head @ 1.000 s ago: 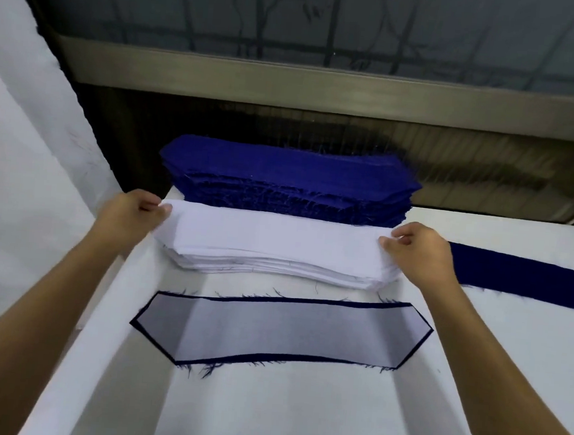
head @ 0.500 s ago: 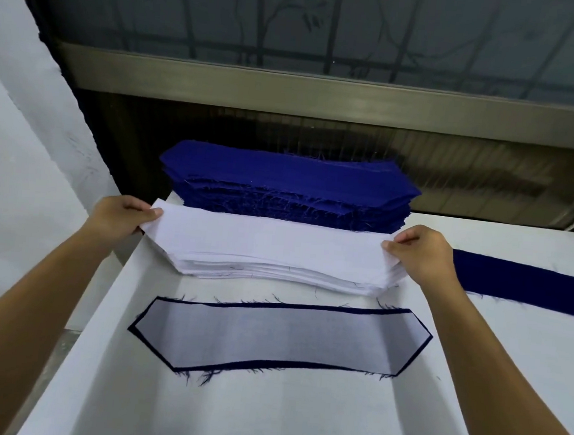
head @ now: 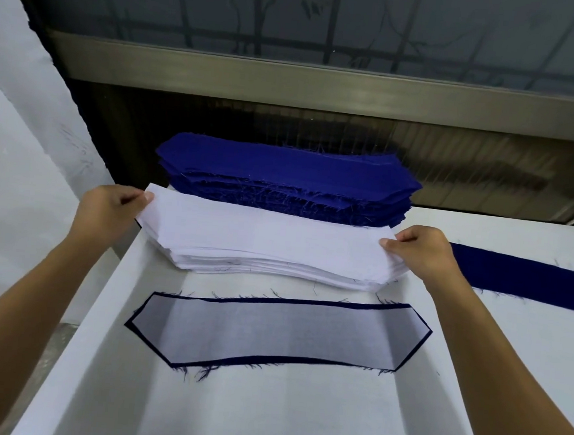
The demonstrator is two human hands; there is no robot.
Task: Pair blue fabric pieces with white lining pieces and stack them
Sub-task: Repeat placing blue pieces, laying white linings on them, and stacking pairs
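Note:
A thick stack of blue fabric pieces lies at the table's far edge. In front of it sits a stack of white lining pieces. My left hand pinches the left end of the top white lining piece, and my right hand pinches its right end; the left end is lifted slightly off the stack. Nearer to me a paired piece lies flat: white lining on blue fabric, with a dark blue border showing all round.
The white table reaches its left edge near my left arm. A long blue fabric strip lies at the right. Behind the table run a metal rail and a dark window. A white cloth hangs at the left.
My hands have drawn slightly apart at the ends of the top white lining piece, and its left end has come up off the stack.

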